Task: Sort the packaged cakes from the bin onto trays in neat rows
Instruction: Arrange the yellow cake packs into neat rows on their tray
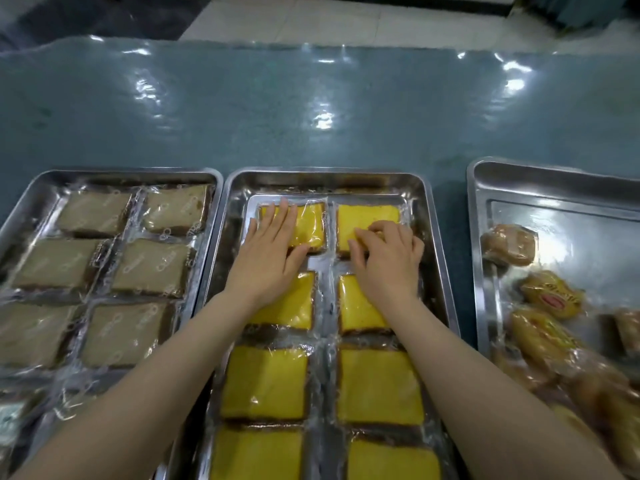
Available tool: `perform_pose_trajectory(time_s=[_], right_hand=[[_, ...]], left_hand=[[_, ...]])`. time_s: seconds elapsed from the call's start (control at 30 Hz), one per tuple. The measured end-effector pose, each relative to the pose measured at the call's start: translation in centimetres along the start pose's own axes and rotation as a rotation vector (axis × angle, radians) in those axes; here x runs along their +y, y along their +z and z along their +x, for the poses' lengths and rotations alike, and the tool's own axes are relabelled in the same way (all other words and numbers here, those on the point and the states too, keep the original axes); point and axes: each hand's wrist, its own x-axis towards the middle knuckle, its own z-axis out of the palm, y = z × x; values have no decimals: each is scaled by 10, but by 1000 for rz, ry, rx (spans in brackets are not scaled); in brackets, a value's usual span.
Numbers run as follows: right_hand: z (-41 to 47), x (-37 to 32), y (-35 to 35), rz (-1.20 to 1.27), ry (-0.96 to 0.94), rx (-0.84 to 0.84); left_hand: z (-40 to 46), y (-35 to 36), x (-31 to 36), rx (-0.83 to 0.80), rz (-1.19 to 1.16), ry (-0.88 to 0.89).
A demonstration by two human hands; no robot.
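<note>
Before me lay a teal table covering (311,109), glossy and wrinkled, which carried bright patches of reflected light (323,119) along its far half. Its far edge ran across the top of my view. Beyond that edge I saw a floor of pale tiles (346,19), and to the far left a darker floor area (104,15). A dark blurred object (568,10) stood at the far right corner.
</note>
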Motion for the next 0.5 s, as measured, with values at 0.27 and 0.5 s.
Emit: perform_pose_trajectory(time_s=[0.27, 0.5], right_hand=[[-23, -17, -42, 214, -180, 237], [-99, 14, -69, 319, 51, -107]], left_hand=[[-65, -34, 37, -35, -130, -2], [-110, -79, 65, 35, -114, 88]])
